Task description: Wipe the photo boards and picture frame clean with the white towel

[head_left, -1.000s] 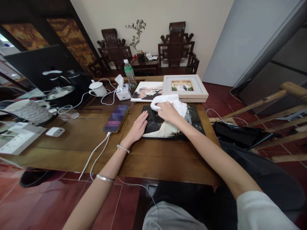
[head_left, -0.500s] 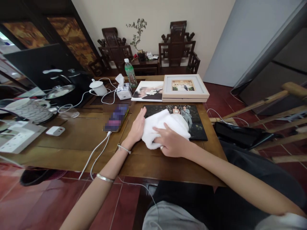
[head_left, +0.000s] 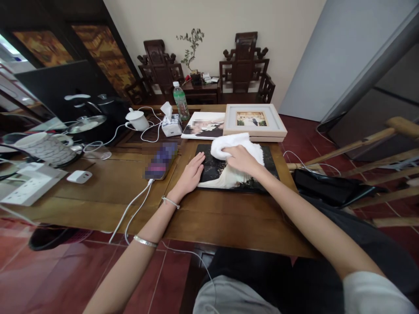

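Observation:
A dark photo panel point(head_left: 212, 172) lies flat on the wooden table point(head_left: 225, 218), with the pale train of a dress showing in its lower part. My right hand point(head_left: 241, 159) grips a bunched white cloth point(head_left: 237, 141) and presses it on the panel's upper middle and right. The cloth covers the figures in the picture. At the panel's left edge rests my left hand point(head_left: 190, 174), its fingers stretched out and holding nothing.
Behind the panel are a framed picture point(head_left: 278, 124) and a white-edged photo print point(head_left: 203, 124). Leftward lie a phone point(head_left: 162, 159) with a white cable, a tissue box point(head_left: 172, 125), a bottle point(head_left: 181, 102), a lidded cup point(head_left: 136, 120), a charger point(head_left: 79, 176) and a power strip point(head_left: 29, 187).
My right hand has moved the cloth away from me, up the panel, uncovering the dress train and covering the figures. My left hand stays at the left edge, slightly nearer me.

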`<state>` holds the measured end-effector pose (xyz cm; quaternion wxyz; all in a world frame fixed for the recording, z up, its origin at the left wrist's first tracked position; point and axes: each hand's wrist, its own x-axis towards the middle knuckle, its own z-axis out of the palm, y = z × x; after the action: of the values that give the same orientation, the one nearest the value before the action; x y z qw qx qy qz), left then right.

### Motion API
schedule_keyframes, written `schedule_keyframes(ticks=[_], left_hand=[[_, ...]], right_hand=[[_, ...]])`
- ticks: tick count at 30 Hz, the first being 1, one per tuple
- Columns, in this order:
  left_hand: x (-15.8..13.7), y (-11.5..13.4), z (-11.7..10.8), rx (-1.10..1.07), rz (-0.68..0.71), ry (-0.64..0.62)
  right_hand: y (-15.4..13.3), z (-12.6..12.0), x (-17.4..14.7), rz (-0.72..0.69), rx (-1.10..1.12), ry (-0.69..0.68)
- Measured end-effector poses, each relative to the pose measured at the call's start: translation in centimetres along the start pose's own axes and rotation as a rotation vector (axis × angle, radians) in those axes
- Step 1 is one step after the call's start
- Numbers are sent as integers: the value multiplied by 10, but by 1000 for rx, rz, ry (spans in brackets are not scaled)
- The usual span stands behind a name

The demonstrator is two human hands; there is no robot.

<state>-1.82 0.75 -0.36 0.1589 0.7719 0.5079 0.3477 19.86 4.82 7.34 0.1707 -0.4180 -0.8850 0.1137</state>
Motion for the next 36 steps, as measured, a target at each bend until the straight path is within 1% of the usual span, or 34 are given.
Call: schedule_keyframes(ticks=[3, 6, 8, 11, 13, 16, 21, 24, 27, 31, 34, 36], left_hand=[[0, -2, 0, -4, 7, 17], [-1, -3, 0, -13, 16, 27], [-1, -4, 0, -13, 16, 24], [-1, -4, 0, -12, 11, 11], [-2, -4, 0, -20, 13, 5], [-2, -4, 2, -30, 18, 9], [-2, -6, 2, -32, 18, 15], [-1, -4, 1, -34, 18, 15], [-1, -2, -1, -29, 12, 20], [-1, 0, -1, -39, 14, 32], [-1, 0, 0, -42, 10, 37], [-1, 1, -1, -31, 2, 30]], right_hand=[[-21, 12, 39, 28, 48, 17], [-36, 22, 65, 35, 73, -4], [-39, 25, 70, 42, 77, -20], [-32, 23, 61, 42, 73, 1], [-20, 17, 47, 44, 74, 16], [6, 2, 22, 57, 89, 34], [55, -27, -23, 153, 31, 65], [66, -35, -47, 159, -23, 60], [56, -35, -75, 102, -56, 15], [21, -24, -125, 15, -15, -42], [-4, -12, -163, 6, 8, -61], [-14, -6, -180, -26, 4, -80]])
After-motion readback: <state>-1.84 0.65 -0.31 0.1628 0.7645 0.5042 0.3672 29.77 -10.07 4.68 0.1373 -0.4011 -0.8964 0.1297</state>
